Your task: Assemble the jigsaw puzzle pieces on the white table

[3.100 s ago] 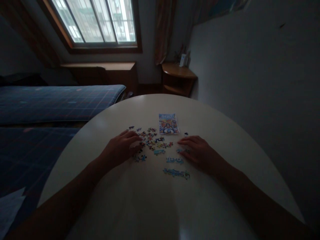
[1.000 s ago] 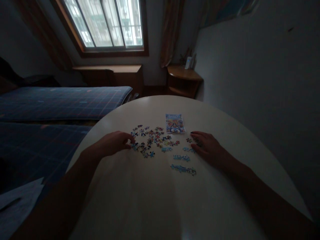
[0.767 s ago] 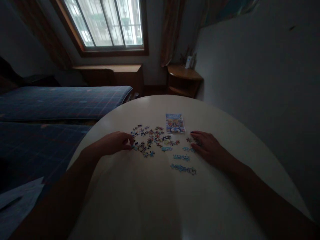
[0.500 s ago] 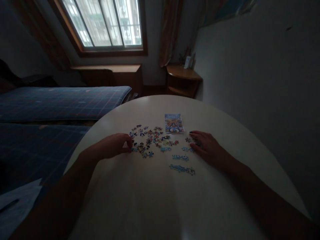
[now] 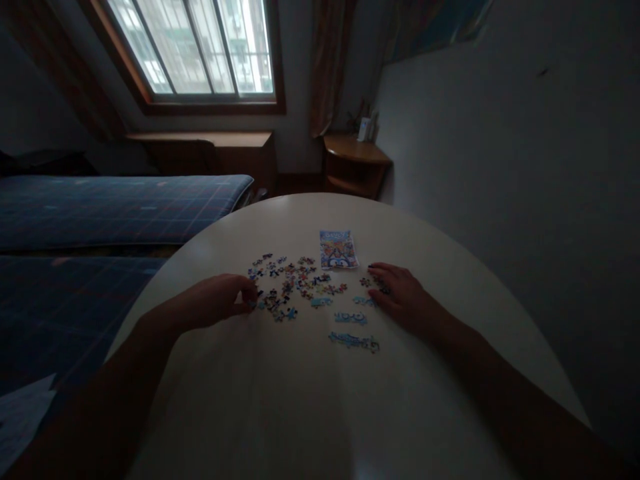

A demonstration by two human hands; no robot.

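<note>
My left hand (image 5: 223, 299) is at the left edge of a loose heap of jigsaw puzzle pieces (image 5: 303, 280), thumb and fingers curled together around a small light-blue puzzle piece (image 5: 254, 305) at the fingertips. Across the heap, my right hand (image 5: 400, 297) lies on the table with thumb and fingers apart, beside a few dark pieces (image 5: 367, 282) and a light-blue piece (image 5: 361, 301) partly hidden by the thumb. Joined blue strips of puzzle lie nearer to me: a short one (image 5: 350, 318) and a longer one (image 5: 354, 341). Another blue piece (image 5: 321, 303) borders the heap.
A printed picture packet (image 5: 339, 249) lies behind the heap on the round pale table (image 5: 280, 400). Beds with blue plaid covers (image 5: 125, 207) stand to the left, with paper (image 5: 25, 407) on the nearer one. A wooden corner shelf (image 5: 356, 148) stands beyond the table.
The whole view has shifted, so the table and both hands appear slightly farther left. Against the puzzle pieces, both hands look almost unmoved.
</note>
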